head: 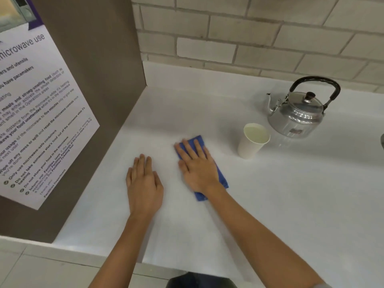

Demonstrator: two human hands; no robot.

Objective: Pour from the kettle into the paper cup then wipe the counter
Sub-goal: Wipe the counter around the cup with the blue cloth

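Note:
A metal kettle (299, 113) with a black handle stands upright at the back right of the white counter (270, 194). A white paper cup (254, 140) stands upright just in front and to the left of it. A folded blue cloth (199, 142) lies flat on the counter left of the cup. My right hand (197, 165) presses flat on top of the cloth, fingers spread. My left hand (144, 183) rests palm down on the bare counter to the left of the cloth, holding nothing.
A brown cabinet side (91, 100) with a printed microwave notice (35, 121) walls off the left. A pale brick wall (249, 34) runs along the back. The counter's front edge (104, 252) is near my body. A dark object (382, 140) peeks in at the right edge.

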